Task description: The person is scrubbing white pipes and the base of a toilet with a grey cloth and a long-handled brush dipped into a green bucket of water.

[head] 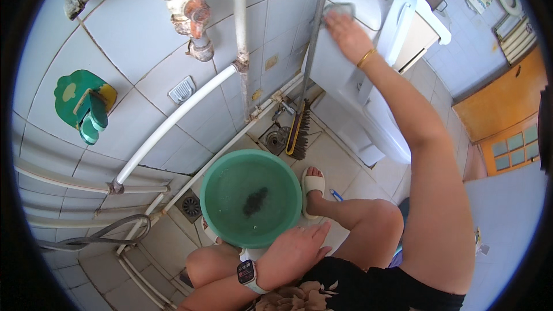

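Observation:
My right hand (348, 36), a gold bracelet at its wrist, presses a greyish cloth (341, 9) onto the side edge of the white toilet tank (335, 54). The hand is slightly blurred, and its fingers partly cover the cloth. Behind my forearm, the toilet lid (399, 21) stands raised. My left hand (298, 246), wearing a smartwatch, hangs relaxed over my lap and holds nothing. Just beyond it, between my feet, a green plastic basin (207, 198) holds water with a dark clump (255, 202) in it.
A long-handled brush (298, 131) leans by the tank, beside a floor drain (274, 139). White pipes (177, 121) and a rusty valve (196, 11) project from the tiled wall at left. A blue-handled object (336, 195) lies on the floor near my foot.

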`<state>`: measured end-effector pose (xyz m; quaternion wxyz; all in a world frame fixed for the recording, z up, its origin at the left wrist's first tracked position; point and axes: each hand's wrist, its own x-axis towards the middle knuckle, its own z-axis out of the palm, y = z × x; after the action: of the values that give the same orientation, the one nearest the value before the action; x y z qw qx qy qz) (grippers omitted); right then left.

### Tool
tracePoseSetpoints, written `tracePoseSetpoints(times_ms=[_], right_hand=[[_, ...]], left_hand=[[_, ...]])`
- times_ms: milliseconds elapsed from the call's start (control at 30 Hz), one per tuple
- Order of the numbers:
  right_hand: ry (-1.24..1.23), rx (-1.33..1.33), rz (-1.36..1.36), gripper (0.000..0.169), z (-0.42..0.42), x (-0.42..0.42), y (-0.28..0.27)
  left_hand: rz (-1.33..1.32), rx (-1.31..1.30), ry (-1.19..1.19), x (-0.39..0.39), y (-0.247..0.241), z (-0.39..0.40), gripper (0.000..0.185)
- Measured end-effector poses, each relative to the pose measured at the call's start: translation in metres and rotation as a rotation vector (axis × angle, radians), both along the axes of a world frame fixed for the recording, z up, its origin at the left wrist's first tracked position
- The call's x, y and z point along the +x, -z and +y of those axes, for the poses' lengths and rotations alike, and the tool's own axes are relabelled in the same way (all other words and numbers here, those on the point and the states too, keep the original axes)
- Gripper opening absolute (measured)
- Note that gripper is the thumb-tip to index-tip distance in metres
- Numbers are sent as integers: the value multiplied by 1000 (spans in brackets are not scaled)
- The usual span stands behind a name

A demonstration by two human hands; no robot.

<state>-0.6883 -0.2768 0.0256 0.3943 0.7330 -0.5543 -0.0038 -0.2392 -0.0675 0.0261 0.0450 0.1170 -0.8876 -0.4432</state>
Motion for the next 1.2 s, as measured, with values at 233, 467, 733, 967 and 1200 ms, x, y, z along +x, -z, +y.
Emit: tracePoseSetpoints(times_ms=[233, 467, 733, 967, 1200], right_hand=[[414, 623, -71, 56, 86, 15, 135], [457, 803, -24, 41, 185, -8, 240], [227, 765, 83, 24, 313, -48, 214], [161, 903, 173, 14, 419, -67, 186], [296, 623, -345, 11, 304, 11, 155]], left_hand=[[6, 10, -35, -1, 9, -1, 52], [-103, 14, -21, 8, 19, -3, 53], [-150, -36, -15, 15, 16, 1, 55], [-56, -53, -46, 28, 14, 5, 57], [-61, -37, -13, 32, 9, 8, 57]])
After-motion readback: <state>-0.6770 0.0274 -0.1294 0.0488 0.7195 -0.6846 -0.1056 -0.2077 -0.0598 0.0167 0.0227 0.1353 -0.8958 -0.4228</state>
